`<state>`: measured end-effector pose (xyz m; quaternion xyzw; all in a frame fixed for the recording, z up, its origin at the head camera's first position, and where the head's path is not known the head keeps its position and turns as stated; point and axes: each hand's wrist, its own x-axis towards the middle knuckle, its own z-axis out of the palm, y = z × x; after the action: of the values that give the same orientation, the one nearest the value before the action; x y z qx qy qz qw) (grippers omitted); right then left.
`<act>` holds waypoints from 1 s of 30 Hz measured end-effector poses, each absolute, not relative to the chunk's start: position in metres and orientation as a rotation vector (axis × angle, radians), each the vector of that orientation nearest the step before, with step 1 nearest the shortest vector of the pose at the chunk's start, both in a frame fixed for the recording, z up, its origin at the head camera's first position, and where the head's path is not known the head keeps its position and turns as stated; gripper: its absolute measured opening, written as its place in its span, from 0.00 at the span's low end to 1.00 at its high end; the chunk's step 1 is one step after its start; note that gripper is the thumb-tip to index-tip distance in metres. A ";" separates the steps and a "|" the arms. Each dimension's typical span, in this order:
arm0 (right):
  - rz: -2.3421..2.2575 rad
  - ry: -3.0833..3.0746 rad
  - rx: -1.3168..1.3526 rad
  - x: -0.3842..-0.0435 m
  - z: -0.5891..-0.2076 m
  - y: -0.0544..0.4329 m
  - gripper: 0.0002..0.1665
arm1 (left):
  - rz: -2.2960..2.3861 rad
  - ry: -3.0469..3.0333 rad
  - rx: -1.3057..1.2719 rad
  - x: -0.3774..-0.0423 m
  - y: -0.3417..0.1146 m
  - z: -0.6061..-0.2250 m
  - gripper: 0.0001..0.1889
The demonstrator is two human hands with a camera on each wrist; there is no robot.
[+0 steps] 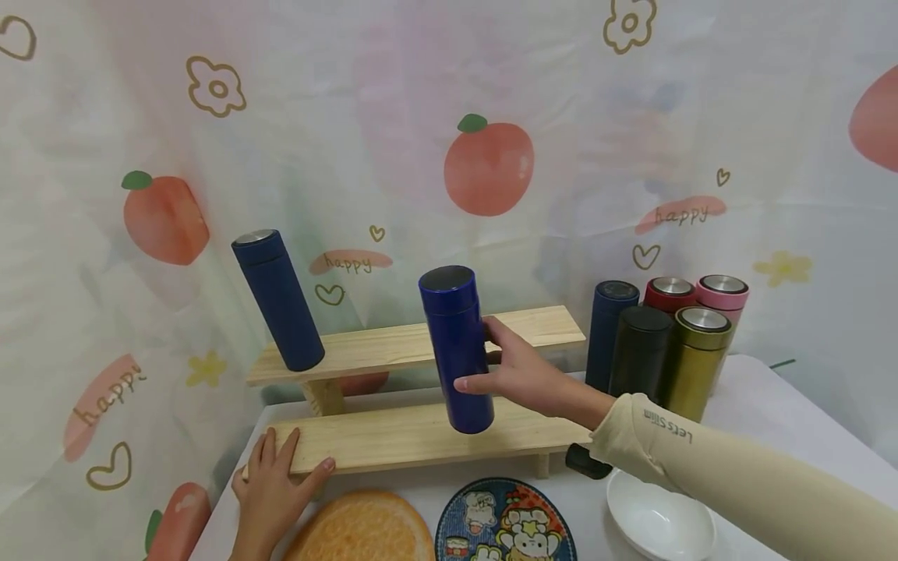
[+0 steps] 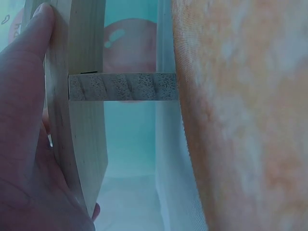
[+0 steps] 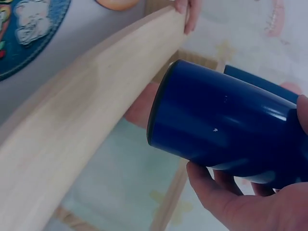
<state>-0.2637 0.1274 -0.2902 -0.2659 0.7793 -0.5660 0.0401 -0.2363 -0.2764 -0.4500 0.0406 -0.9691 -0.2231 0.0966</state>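
Note:
A glossy blue thermos bottle (image 1: 457, 351) is upright with a slight tilt in my right hand (image 1: 522, 374), above the lower plank (image 1: 414, 432) of a two-tier wooden shelf. In the right wrist view, the fingers curl round the side of this thermos (image 3: 216, 120), its dark base facing the plank. My left hand (image 1: 272, 483) rests on the left end of the lower plank, fingers laid across its top and thumb along the front edge. A matte dark blue thermos (image 1: 277, 300) stands on the left end of the upper plank (image 1: 379, 347).
Several thermoses, including a gold one (image 1: 694, 362) and a black one (image 1: 640, 351), stand grouped to the right of the shelf. In front lie an orange round mat (image 1: 365, 530), a cartoon round mat (image 1: 505, 526) and a white bowl (image 1: 659, 518). A printed curtain (image 1: 337, 156) hangs behind.

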 end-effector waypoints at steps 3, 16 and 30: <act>-1.750 2.412 -0.769 -0.260 -0.297 0.142 0.51 | -0.669 -2.880 0.119 -0.236 -0.277 -0.451 0.54; -1.706 2.687 -0.514 -0.241 -0.314 0.200 0.58 | -0.673 -2.867 0.119 -0.236 -0.275 -0.448 0.55; -1.624 2.802 -0.291 -0.219 -0.325 0.252 0.62 | -0.672 -2.895 0.130 -0.234 -0.276 -0.446 0.55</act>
<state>-0.2185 0.2516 -0.3255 -0.0895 0.8604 -0.4987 -0.0552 -0.2339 -0.2755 -0.4462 0.0437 -0.9698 -0.2251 0.0835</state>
